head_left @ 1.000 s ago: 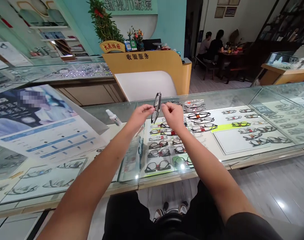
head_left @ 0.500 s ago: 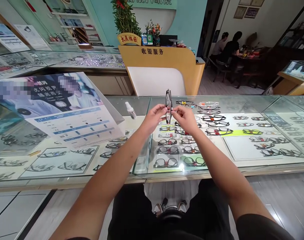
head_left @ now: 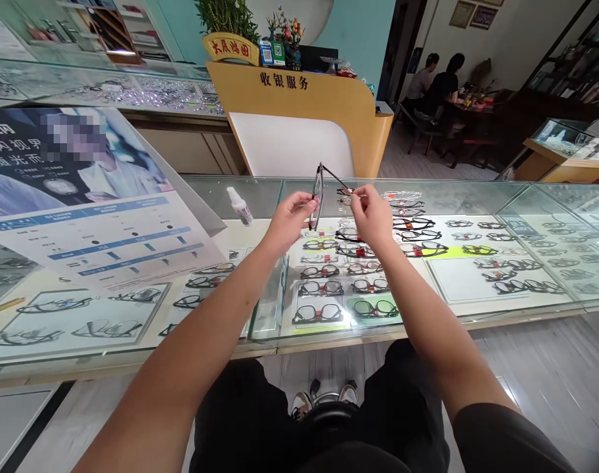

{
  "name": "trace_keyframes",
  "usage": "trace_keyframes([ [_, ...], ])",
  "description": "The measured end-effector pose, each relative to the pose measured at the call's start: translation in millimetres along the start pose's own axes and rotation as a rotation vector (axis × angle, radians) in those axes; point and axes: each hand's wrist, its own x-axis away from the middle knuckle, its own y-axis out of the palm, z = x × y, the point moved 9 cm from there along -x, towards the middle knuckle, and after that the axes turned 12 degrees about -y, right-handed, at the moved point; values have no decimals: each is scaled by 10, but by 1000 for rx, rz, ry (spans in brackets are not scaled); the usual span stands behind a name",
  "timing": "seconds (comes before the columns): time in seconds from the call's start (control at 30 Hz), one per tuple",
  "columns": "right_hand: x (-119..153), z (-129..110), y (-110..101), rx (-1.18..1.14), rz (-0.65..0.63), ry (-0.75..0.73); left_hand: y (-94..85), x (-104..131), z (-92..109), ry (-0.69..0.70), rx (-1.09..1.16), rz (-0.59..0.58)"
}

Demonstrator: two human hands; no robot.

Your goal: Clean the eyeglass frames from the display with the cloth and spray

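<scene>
Clock directions are read from the wearer's seat, 12 being straight ahead. One pair of glasses (head_left: 318, 189) is held in the air at 12 o'clock, above the glass counter (head_left: 260, 348), lenses nearly edge-on to view. The left hand (head_left: 295, 215) pinches the front at the lower rim between thumb and fingers; the right hand (head_left: 373, 213), to its 3 o'clock, is closed on the far end of one temple arm (head_left: 335, 177), which stands out from the front. The position of the other arm cannot be determined. For sound handling of the arm, the front should be kept steady by its rim, fingers off the lenses, and the arm swung only along its hinge, without twist or force. Count: one spray bottle (head_left: 240, 205) at 11 o'clock; one folded display card (head_left: 112, 223) between 10 and 11; four pairs on the pale tray (head_left: 95, 309) at 10; one pair on the green card (head_left: 354, 318) just short of 1; two seated people (head_left: 442, 85) far off towards 1. The remaining displayed frames overlap too much for a sure count.
</scene>
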Motion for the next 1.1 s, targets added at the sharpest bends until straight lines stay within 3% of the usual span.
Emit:
trace_keyframes([
  [0.17, -7, 123, -235, 115, 202, -22, -32, -67, -6, 50, -65, -26],
  [0.33, 55, 50, -281, 35, 315, -83, -51, -52, 25, 66, -24, -14],
  [0.4, 82, -42, -204, -14, 285, -113, -57, -28, 50, 69, 5, 3],
  [0.57, 127, -172, 198, -241, 31, -99, 93, 31, 70, 88, -25, -71],
  [0.73, 114, -68, 319, -447, 27, -13, 232, 66, 44, 101, -64, -160],
  [1.1, 103, -79, 446, -649, -71, 34, 205, 15, -73, 94, -56, -115],
])
